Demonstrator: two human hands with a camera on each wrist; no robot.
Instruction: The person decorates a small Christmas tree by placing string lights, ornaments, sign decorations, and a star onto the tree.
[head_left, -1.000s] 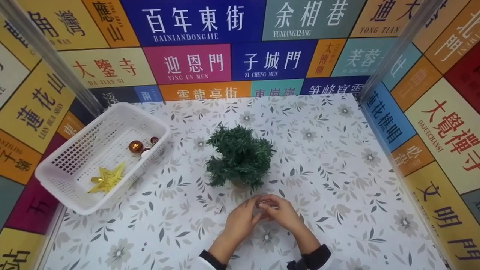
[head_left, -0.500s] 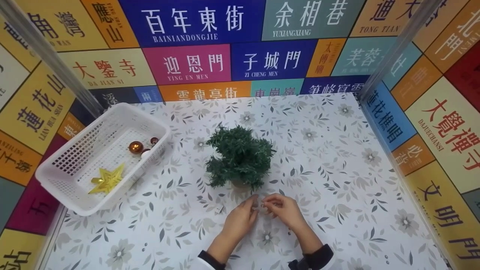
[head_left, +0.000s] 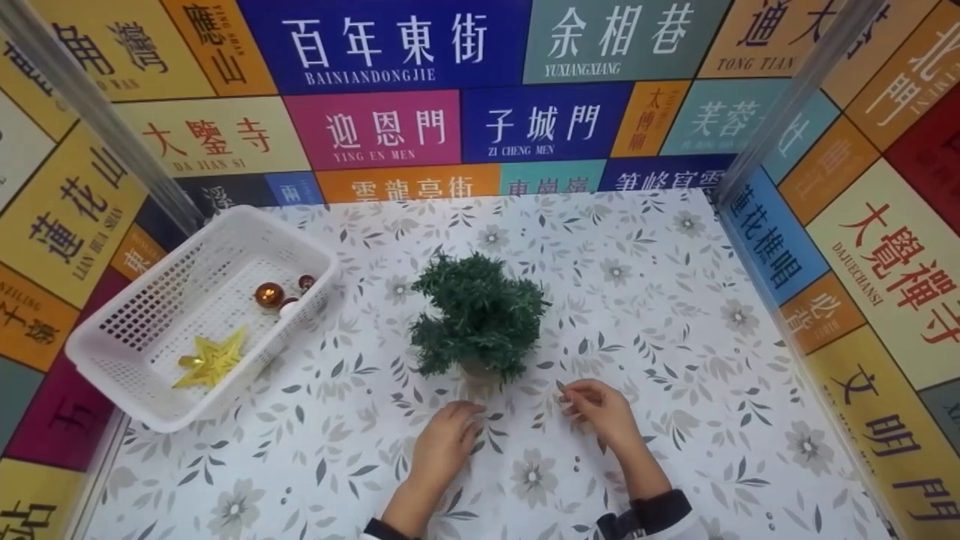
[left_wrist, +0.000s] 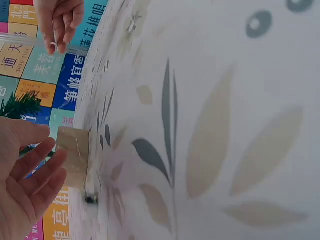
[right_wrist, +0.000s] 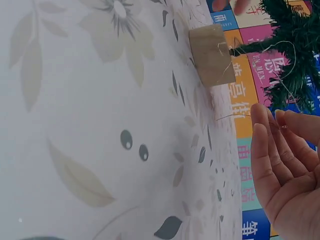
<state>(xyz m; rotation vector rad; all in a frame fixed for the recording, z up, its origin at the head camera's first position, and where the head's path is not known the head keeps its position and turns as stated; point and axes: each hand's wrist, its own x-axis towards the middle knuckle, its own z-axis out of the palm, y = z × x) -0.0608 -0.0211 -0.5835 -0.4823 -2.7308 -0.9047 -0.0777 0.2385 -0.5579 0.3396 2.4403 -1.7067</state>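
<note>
A small artificial Christmas tree (head_left: pixel 480 315) stands upright on a square wooden base (right_wrist: pixel 212 55). My right hand (head_left: pixel 604 412), to the right of the tree's front, pinches a thin wire (right_wrist: pixel 232 116) between thumb and index finger. Fine wire strands also loop around the tree's trunk and branches in the right wrist view. My left hand (head_left: pixel 446 442) is just in front of the tree, fingers loosely bent with nothing seen between them. Beside the base in the left wrist view lies a small dark item (left_wrist: pixel 90 199), too blurred to identify.
At the left stands a white perforated plastic basket (head_left: pixel 150 322). Inside it are a gold star (head_left: pixel 211 361), a shiny copper-brown bauble (head_left: pixel 269 295) and smaller ornaments near its right wall. Sign-printed panels border the floral-covered table on three sides.
Both hands were together in front of the tree. They have drawn apart, the left one leftward and the right one rightward with the wire. Tree and basket stay in place.
</note>
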